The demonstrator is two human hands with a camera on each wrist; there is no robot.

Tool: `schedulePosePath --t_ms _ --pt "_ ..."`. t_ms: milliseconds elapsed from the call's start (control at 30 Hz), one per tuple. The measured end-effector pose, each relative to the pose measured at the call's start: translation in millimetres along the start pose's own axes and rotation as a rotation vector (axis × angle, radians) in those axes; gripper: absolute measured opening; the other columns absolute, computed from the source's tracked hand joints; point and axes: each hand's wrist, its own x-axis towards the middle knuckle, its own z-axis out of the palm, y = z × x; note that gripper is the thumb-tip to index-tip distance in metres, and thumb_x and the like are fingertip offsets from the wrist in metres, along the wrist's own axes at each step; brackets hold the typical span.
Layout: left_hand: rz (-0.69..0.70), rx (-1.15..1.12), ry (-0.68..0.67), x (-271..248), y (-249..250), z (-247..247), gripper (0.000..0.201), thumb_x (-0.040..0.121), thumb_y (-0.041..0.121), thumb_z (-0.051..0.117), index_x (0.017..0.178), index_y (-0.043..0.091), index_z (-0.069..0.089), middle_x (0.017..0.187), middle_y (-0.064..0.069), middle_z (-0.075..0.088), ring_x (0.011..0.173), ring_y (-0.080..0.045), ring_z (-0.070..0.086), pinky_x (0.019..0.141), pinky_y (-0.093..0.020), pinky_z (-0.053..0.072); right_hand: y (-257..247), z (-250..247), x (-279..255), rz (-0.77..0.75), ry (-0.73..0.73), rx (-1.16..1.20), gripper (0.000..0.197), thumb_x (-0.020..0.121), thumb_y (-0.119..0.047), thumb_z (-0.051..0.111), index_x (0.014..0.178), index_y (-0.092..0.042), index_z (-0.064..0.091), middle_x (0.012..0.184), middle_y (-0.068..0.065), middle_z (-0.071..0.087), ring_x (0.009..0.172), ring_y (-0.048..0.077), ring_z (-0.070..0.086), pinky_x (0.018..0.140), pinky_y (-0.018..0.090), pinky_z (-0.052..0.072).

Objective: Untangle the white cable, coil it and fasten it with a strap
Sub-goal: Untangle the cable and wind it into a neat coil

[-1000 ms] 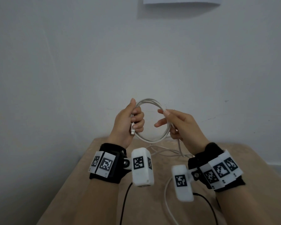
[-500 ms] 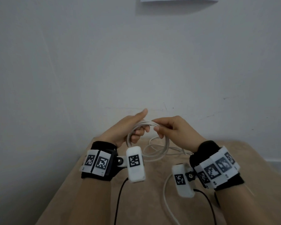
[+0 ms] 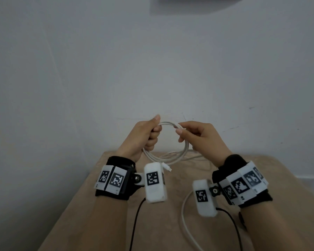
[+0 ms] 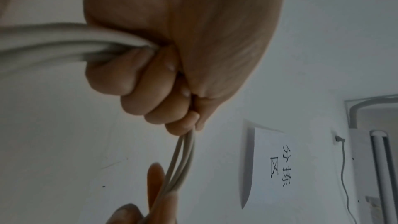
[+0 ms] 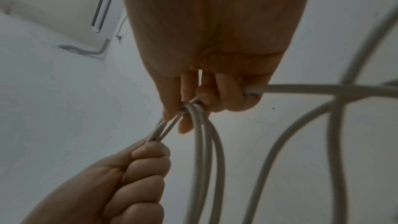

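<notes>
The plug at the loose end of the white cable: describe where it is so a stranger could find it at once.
Start at the tan table, then the cable coil held above it. The plug dangles from the coil's bottom, beside the left wrist's white box, the only free end.

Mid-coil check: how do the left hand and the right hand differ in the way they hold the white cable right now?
The left hand grips the white cable in a closed fist, all fingers wrapped round the bundled turns; the right hand pinches the turns at its fingertips.
The left hand holds the coil's left side; the right hand holds its upper right, and a loose strand also passes under its outer fingers.
Both hold the same coil above the table.
</notes>
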Motion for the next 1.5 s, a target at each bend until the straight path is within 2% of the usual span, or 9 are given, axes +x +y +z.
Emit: schedulePosePath --t_ms 100,267,367,500,700,1000,1200,1367,1500 --pt "0.024 -0.106 0.048 1.3 0.3 -4.2 0.043 0.1 0.039 0.041 0.062 0.021 0.034 0.053 0.008 0.019 0.04 -0.006 0.012 0.039 -0.019 0.011 0.3 -0.9 1.0 0.006 0.043 0.025 0.01 0.089 -0.028 0.063 0.088 -0.025 0.073 0.069 -0.009 0.067 0.054 0.003 0.045 0.055 0.017 0.037" --pt "0.047 -0.157 0.085 2.1 -1.4 -5.7 0.042 0.099 0.04 0.042 0.062 0.021 0.036 0.056 0.006 0.018 0.04 -0.006 0.013 0.038 -0.018 0.014 -4.1 0.1 1.4 0.02 0.104 0.049 0.014 0.091 -0.028 0.06 0.087 -0.023 0.072 0.055 -0.024 0.058 0.053 0.001 0.043 0.062 0.019 0.036" --pt "0.053 -0.17 0.084 2.7 -2.0 -2.1 0.042 0.099 0.04 0.043 0.063 0.02 0.036 0.058 0.004 0.017 0.041 -0.006 0.013 0.038 -0.018 0.014 -11.6 -0.1 2.9 0.03 0.158 0.121 0.018 0.093 -0.025 0.058 0.085 -0.02 0.073 0.061 -0.02 0.062 0.051 -0.001 0.046 0.058 0.014 0.036" --pt "0.064 -0.195 0.106 1.6 -1.3 -0.5 0.042 0.099 0.04 0.043 0.063 0.02 0.035 0.058 0.004 0.018 0.041 -0.006 0.013 0.038 -0.018 0.014 -25.2 -0.1 14.2 0.081 0.238 0.233 0.021 0.093 -0.026 0.059 0.085 -0.013 0.074 0.074 -0.002 0.064 0.054 0.008 0.04 0.056 0.019 0.037" --pt "0.102 -0.272 0.102 0.6 3.5 -1.1 0.042 0.1 0.039 0.04 0.063 0.02 0.035 0.054 0.007 0.019 0.039 -0.005 0.014 0.04 -0.019 0.011 -30.4 1.1 22.5 0.058 0.283 0.413 0.019 0.091 -0.02 0.06 0.086 -0.007 0.073 0.079 0.006 0.063 0.057 0.012 0.043 0.056 0.02 0.038" --pt "0.128 -0.27 0.097 -3.1 9.9 -1.5 0.043 0.1 0.037 0.04 0.061 0.019 0.036 0.054 0.006 0.019 0.038 -0.005 0.015 0.04 -0.019 0.012 -24.5 -8.7 19.2 0.052 0.275 0.296 0.017 0.087 -0.017 0.065 0.091 -0.002 0.072 0.077 0.007 0.063 0.05 0.01 0.043 0.051 0.018 0.038" --pt "0.136 -0.099 0.129 -6.8 12.0 -3.9 0.042 0.1 0.037 0.043 0.062 0.018 0.039 0.052 0.007 0.021 0.041 -0.007 0.014 0.041 -0.02 0.014 -29.3 -12.2 16.4 0.027 0.309 0.243 0.014 0.086 -0.021 0.068 0.091 -0.008 0.073 0.056 -0.017 0.059 0.051 0.006 0.044 0.055 0.016 0.04" --pt "0.134 -0.05 0.125 -6.4 10.9 -3.7 0.04 0.099 0.035 0.045 0.064 0.016 0.044 0.049 0.009 0.022 0.039 -0.007 0.014 0.039 -0.019 0.014 -34.7 -14.6 13.0 -0.035 0.292 0.337 0.01 0.086 -0.016 0.067 0.089 -0.01 0.074 0.075 0.005 0.063 0.053 0.01 0.043 0.053 0.016 0.04" --pt "0.161 -0.15 0.164 -5.5 11.4 -2.8 0.04 0.099 0.035 0.045 0.064 0.016 0.043 0.047 0.009 0.022 0.038 -0.006 0.014 0.04 -0.02 0.013 -32.5 -11.9 10.6 -0.008 0.245 0.281 0.009 0.085 -0.02 0.069 0.086 -0.012 0.074 0.066 -0.008 0.064 0.048 0.007 0.042 0.047 0.014 0.037"
